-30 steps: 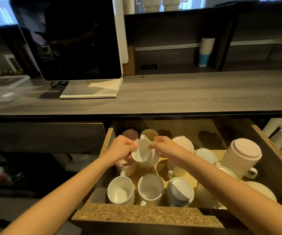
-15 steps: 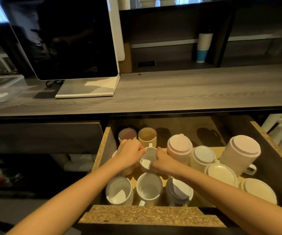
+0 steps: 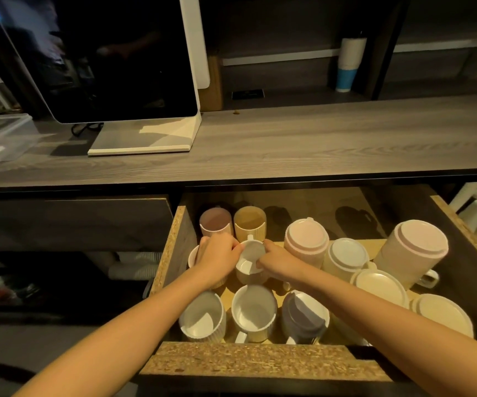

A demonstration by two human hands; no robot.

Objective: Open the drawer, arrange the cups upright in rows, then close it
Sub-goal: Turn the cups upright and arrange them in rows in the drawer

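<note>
White ceramic sits between the two hands: the left hand (image 3: 217, 257) curls onto the left rim of the white mug (image 3: 249, 263) and the right hand (image 3: 278, 260) pinches its right rim, so both are clamped on one mug. It stands mouth-up in the middle row of the open drawer (image 3: 174, 247). The step in hand looks like seating this mug squarely in line. To do that well, set it flat on its base and leave a small gap to the pink cup (image 3: 215, 223) and yellow cup (image 3: 250, 223) at 12 o'clock. Line it up with the three upright cups (image 3: 254, 310) at 6 o'clock, and turn its handle so it fouls no neighbour. Let go only once it sits without rocking. At 3 o'clock several upside-down cups (image 3: 346, 253) crowd together, some leaning, so much of the righting looks undone. The grey wood counter (image 3: 317, 138) overhangs the drawer's back at 12 o'clock.
</note>
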